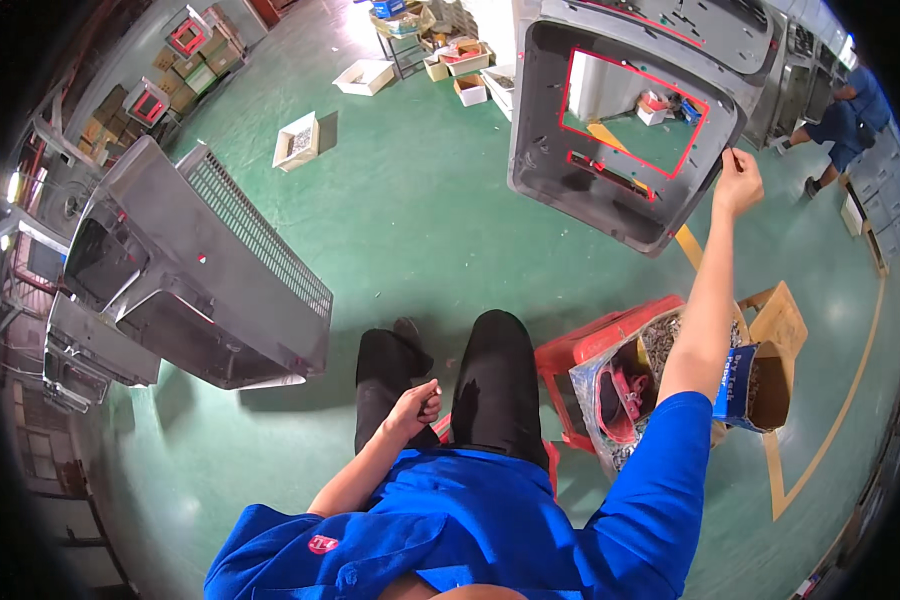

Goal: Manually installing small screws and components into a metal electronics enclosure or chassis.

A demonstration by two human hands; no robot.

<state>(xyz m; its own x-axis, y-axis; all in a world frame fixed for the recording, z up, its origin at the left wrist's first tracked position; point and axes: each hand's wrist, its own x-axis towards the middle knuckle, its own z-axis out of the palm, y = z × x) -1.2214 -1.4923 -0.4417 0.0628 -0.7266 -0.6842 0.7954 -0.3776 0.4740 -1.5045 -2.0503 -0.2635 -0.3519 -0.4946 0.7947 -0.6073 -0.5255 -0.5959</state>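
Note:
A dark grey plastic frame panel (545, 110), with a red-edged rectangular opening, hangs ahead of me on the right. My right hand (740, 185) reaches out to its right rim with fingertips pinched together there. Whatever is between those fingertips is too small to make out. Over my lap, my left hand (415, 408) is closed with its fingers curled. A small pale bit shows near its fingertips, but its kind cannot be told.
Beside my right knee, a red stool (600, 335) bears an open bag of small metal parts (660, 345) and a blue box (735, 385). Large grey housings (230, 270) hang at left. White bins (298, 142) lie on the green floor. Another person (850, 125) is at far right.

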